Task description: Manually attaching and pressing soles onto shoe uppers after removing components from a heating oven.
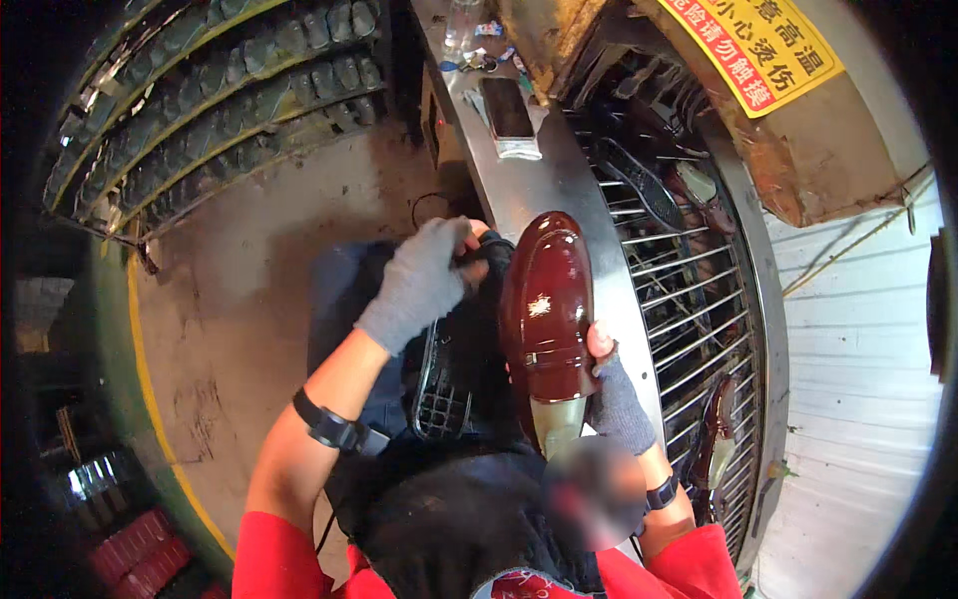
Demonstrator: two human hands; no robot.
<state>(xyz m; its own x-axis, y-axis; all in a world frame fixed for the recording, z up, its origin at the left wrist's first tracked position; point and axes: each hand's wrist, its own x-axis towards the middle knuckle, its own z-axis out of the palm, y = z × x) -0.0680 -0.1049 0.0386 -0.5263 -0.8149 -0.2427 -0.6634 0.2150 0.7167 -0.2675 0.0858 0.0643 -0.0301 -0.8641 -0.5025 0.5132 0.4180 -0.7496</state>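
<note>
My right hand, in a grey fingerless glove, is closed on the side of a glossy dark red shoe upper. The upper is stretched over a pale green shoe last, toe pointing away from me. To the left, my left hand, gloved alike, has its fingers curled in beside a dark object near the shoe's toe; whatever they hold is hidden. Below it, a black shoe sole with a grid pattern lies close to my dark apron, partly lost against dark cloth.
A metal ledge carries a phone on a pale cloth. Right of it runs a barred rack with a black sole and another red shoe. A warning label marks the housing above. Shelves of dark shoes stand far left.
</note>
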